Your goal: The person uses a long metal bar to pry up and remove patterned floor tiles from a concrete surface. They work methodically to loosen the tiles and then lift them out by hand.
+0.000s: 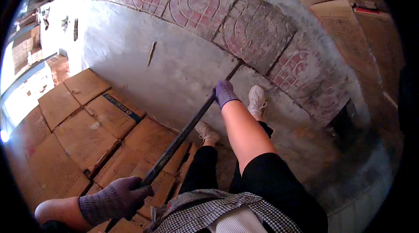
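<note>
Left hand (115,200), gloved, is clenched round the near end of a long dark bar (183,134); right hand (225,93), gloved too, grips it further up. Flattened cardboard boxes (83,132) lie beside grey cement floor (183,71). The bar slants away, far tip against the patterned red tiles (255,32).

Two gloved hands are in view: the left hand (117,199) near, at lower left, and the right hand (225,93) farther out at centre. One long dark bar (183,133) runs between them. Two light shoes show, one (207,131) near the bar, one (256,99) just right of the right hand. Stacked cardboard boxes (87,137) on the left show about eight top faces. Red patterned paving tiles (198,3) along the far edge number about five; the exact count cannot be told.
</note>
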A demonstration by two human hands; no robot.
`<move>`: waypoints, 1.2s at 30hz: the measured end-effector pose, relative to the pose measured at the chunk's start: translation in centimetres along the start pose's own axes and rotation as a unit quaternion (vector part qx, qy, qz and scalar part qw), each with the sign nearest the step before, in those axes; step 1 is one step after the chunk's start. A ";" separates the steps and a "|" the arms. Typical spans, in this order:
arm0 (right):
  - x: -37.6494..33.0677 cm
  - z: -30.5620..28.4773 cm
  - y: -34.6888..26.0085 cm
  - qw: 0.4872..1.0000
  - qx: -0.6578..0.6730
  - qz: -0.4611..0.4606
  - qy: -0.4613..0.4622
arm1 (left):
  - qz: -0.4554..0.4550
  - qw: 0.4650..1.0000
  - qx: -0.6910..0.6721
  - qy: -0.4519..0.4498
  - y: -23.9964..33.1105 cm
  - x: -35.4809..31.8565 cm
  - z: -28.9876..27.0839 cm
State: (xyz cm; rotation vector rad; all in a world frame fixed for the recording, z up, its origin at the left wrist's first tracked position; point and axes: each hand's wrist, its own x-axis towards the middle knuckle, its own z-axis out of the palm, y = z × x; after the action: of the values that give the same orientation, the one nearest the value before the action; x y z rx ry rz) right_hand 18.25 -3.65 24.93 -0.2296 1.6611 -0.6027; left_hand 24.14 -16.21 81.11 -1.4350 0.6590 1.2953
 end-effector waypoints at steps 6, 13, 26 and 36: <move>0.8 -0.9 -1.0 0.968 -0.242 0.031 -0.057 | -0.134 0.986 -0.100 0.018 2.3 0.6 2.6; 2.1 -3.1 2.2 0.995 -0.077 0.059 0.003 | 0.043 0.994 -0.105 -0.006 -2.5 5.3 3.0; -2.1 4.5 6.8 0.928 0.166 0.249 0.221 | 0.047 0.995 0.067 0.052 -16.3 18.3 6.0; -5.4 11.5 7.6 0.930 0.047 0.279 0.236 | 0.031 0.982 -0.119 0.142 -33.1 44.9 12.9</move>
State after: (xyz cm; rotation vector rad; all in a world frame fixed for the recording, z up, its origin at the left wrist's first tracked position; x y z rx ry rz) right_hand 31.72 2.39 24.88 0.4882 2.0341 -0.3085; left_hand 60.97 16.31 51.71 -1.8301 0.7606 1.2598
